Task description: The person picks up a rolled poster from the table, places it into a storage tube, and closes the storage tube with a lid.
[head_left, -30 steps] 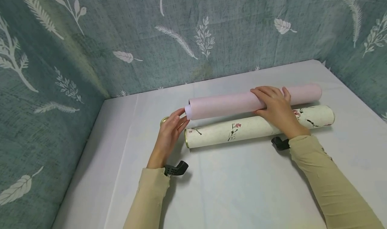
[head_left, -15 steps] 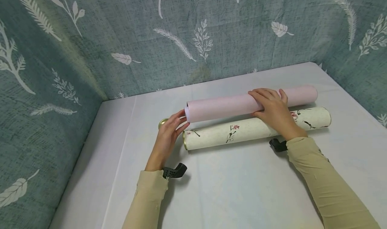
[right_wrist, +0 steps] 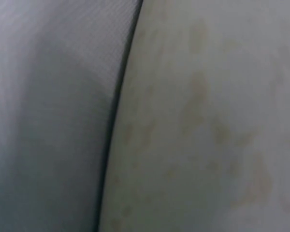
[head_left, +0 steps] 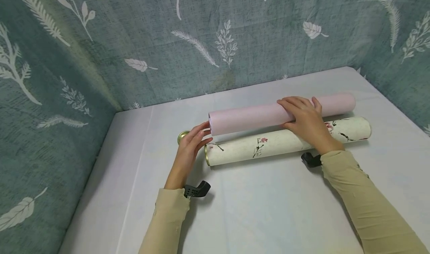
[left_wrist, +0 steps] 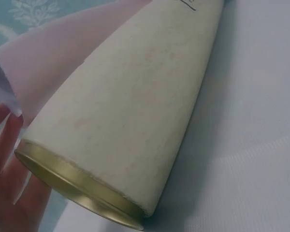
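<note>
A long pink paper roll [head_left: 248, 120] lies slantwise at the back, its left end facing my left hand [head_left: 189, 146]. The fingers of that hand are fairly straight and touch the open end. In the left wrist view, white paper [left_wrist: 2, 89] shows inside that end. My right hand [head_left: 307, 121] grips the pink roll right of its middle, fingers over the top and thumb on the near side. Just in front lies a cream cardboard tube [head_left: 235, 153] with painted blossom branches, under my right wrist. Its left end has a gold metal rim [left_wrist: 72, 186].
A round gold lid [head_left: 181, 135] lies behind my left hand, partly hidden by it. Everything rests on a white-covered table [head_left: 262, 209]. Green leaf-print fabric [head_left: 201, 71] walls off the back and sides. A black wrist camera [head_left: 197, 189] juts from my left wrist.
White paper that stuck out of the pink roll's left end has slid rightward inside it, pushed by my left fingers. My right hand keeps its grip in the same place.
</note>
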{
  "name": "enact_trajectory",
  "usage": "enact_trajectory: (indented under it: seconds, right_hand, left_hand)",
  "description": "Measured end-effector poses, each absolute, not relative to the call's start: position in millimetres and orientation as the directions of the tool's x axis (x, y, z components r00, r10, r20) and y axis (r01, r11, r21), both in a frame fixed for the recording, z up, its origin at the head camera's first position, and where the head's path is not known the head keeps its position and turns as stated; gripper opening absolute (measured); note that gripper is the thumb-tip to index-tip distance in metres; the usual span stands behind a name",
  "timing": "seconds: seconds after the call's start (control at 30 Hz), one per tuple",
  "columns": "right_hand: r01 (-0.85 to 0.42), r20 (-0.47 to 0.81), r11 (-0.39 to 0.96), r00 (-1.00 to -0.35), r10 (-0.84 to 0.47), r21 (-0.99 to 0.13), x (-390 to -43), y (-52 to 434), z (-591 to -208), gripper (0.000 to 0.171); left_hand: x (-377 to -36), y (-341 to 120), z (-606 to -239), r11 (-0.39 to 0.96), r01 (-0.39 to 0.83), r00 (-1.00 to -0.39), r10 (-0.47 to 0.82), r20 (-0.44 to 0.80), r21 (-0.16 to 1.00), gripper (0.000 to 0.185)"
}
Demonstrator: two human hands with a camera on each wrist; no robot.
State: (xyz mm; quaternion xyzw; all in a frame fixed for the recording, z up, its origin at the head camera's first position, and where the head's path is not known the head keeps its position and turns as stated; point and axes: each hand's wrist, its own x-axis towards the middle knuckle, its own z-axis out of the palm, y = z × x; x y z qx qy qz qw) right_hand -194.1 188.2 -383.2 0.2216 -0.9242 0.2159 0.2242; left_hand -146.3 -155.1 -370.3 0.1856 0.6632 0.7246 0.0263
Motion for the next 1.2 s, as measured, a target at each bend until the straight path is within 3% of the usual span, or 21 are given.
enact_trajectory:
  seconds: [1.2]
  right_hand:
    - [-0.505,0.500,0.806,-0.807,-0.314,-0.309,-195.0,188.5,-381.3,0.068]
  left_hand:
    - [-143.7,-148.7,-369.1,0.158,0.232,-0.949,0.252,0.187,0.960,0.040]
